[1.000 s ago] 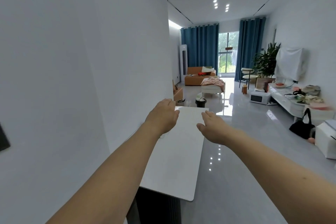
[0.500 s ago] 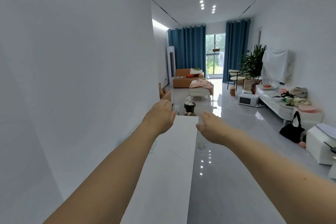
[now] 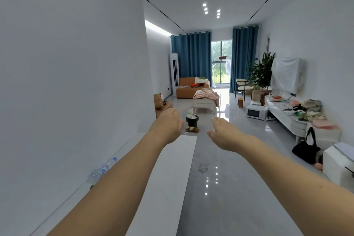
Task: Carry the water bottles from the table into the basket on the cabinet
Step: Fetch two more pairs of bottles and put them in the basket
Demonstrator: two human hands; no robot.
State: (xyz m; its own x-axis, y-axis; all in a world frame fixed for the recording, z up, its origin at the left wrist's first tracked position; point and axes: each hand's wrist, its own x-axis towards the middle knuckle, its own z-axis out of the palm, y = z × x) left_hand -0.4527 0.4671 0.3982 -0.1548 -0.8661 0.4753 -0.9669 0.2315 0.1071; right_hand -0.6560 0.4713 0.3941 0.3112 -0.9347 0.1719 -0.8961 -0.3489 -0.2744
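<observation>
Both my arms reach forward over a long white table [image 3: 172, 168] that runs along the left wall. My left hand [image 3: 168, 124] is held out with its fingers apart and nothing in it. My right hand [image 3: 222, 132] is likewise empty, palm down, fingers spread. A clear water bottle [image 3: 103, 168] with a blue cap and blue label lies on the table against the wall, left of my left forearm, which partly hides it. No basket or cabinet is in view.
Glossy grey floor [image 3: 220, 178] runs right of the table. A black bin [image 3: 192, 119] and a soft toy [image 3: 192, 129] sit past the table's far end. A white low console [image 3: 287, 119], black bag [image 3: 306, 149] and white box [image 3: 339, 161] line the right wall.
The view has advanced along the table and risen toward the room. The water bottle has come into sight by the wall. Both hands stay outstretched and empty.
</observation>
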